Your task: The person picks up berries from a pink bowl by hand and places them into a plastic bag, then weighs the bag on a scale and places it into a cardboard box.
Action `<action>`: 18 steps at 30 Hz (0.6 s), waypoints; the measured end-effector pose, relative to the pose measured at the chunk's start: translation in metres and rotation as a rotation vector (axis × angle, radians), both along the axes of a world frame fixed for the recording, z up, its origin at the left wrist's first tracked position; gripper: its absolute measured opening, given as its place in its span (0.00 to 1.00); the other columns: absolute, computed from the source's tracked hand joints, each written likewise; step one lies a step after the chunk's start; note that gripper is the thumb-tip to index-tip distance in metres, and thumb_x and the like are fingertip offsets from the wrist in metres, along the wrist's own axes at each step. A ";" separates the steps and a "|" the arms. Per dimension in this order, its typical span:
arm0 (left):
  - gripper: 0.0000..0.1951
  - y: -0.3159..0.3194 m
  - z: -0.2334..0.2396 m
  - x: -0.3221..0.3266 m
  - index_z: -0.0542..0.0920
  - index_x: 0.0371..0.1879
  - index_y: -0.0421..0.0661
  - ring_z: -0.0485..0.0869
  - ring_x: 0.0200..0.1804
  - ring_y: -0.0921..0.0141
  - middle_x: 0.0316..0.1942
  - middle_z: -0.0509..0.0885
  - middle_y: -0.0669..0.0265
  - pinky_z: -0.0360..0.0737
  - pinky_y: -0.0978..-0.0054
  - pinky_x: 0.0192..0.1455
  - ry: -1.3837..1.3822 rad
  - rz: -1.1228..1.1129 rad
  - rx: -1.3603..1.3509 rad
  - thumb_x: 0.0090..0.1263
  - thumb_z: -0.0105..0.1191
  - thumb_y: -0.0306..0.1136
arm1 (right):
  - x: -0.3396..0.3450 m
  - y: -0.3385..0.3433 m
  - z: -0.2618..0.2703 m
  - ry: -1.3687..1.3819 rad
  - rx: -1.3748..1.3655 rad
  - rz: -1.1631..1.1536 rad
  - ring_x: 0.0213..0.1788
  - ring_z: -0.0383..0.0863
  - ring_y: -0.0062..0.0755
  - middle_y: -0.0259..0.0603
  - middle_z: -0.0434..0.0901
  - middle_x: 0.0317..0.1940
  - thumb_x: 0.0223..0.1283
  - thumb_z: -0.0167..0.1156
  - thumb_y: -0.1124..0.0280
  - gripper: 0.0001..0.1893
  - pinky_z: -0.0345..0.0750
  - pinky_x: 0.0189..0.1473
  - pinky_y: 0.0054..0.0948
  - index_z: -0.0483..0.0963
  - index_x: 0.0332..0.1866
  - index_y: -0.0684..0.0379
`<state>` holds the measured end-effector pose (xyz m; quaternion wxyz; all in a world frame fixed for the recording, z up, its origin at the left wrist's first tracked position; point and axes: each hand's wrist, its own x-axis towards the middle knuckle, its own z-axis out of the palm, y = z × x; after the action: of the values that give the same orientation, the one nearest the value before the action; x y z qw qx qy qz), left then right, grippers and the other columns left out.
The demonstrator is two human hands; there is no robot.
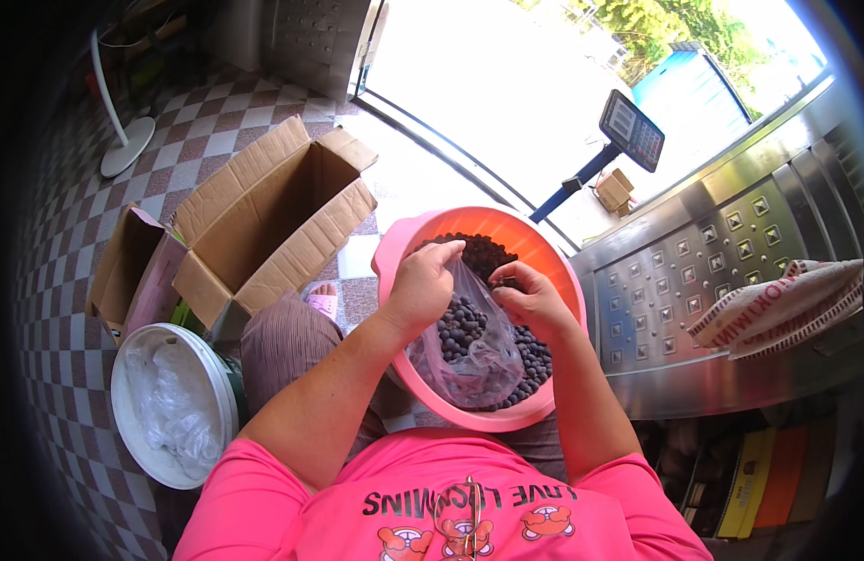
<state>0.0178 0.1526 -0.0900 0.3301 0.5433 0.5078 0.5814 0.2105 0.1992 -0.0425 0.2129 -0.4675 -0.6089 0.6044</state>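
A pink plastic basin (474, 419) with an orange inside sits before me at my knees, holding many small dark round fruits (534, 361). Inside it lies a clear plastic bag (484, 382), partly filled with the same fruit. My left hand (426, 284) pinches the bag's upper edge on the left side. At the bag's right side, my right hand (534, 298) has thumb and fingers closed on a small dark piece, perhaps a fruit or a bit of stem. The fingers hide most of it.
To the left stand an opened cardboard box (271, 210), a smaller carton (148, 266) and a white bucket (176, 407) of clear plastic bags. A scale display (632, 130) on a blue post rises beyond the basin. A metal door panel (691, 266) with a cloth (783, 308) is at right.
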 end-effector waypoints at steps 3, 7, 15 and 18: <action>0.21 0.001 0.000 0.000 0.78 0.50 0.35 0.80 0.51 0.57 0.46 0.81 0.49 0.75 0.67 0.57 0.024 0.010 -0.001 0.58 0.40 0.16 | -0.014 -0.009 0.000 -0.176 0.110 0.188 0.19 0.67 0.14 0.28 0.71 0.21 0.58 0.59 0.77 0.07 0.64 0.20 0.17 0.74 0.42 0.58; 0.21 0.001 0.000 0.000 0.78 0.50 0.34 0.80 0.51 0.57 0.46 0.81 0.48 0.75 0.67 0.57 0.012 0.008 0.001 0.58 0.40 0.16 | -0.020 -0.018 -0.012 -0.395 0.303 0.314 0.30 0.80 0.24 0.40 0.80 0.28 0.53 0.58 0.75 0.14 0.77 0.35 0.25 0.77 0.46 0.59; 0.20 0.000 0.000 -0.001 0.78 0.50 0.35 0.81 0.50 0.57 0.45 0.82 0.49 0.75 0.67 0.57 0.025 0.017 0.012 0.58 0.40 0.16 | -0.006 -0.009 -0.010 -0.252 0.270 0.067 0.29 0.78 0.16 0.32 0.79 0.29 0.55 0.55 0.81 0.13 0.79 0.30 0.19 0.78 0.45 0.61; 0.20 0.000 0.002 0.001 0.78 0.50 0.35 0.81 0.49 0.57 0.44 0.82 0.49 0.75 0.67 0.57 0.021 0.010 0.018 0.58 0.40 0.16 | 0.018 0.012 -0.035 -0.346 0.397 -0.009 0.31 0.79 0.17 0.31 0.79 0.29 0.57 0.55 0.80 0.10 0.78 0.32 0.20 0.78 0.43 0.61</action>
<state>0.0192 0.1527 -0.0881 0.3167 0.5498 0.5088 0.5819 0.2284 0.2114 -0.0778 0.1959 -0.5157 -0.7407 0.3834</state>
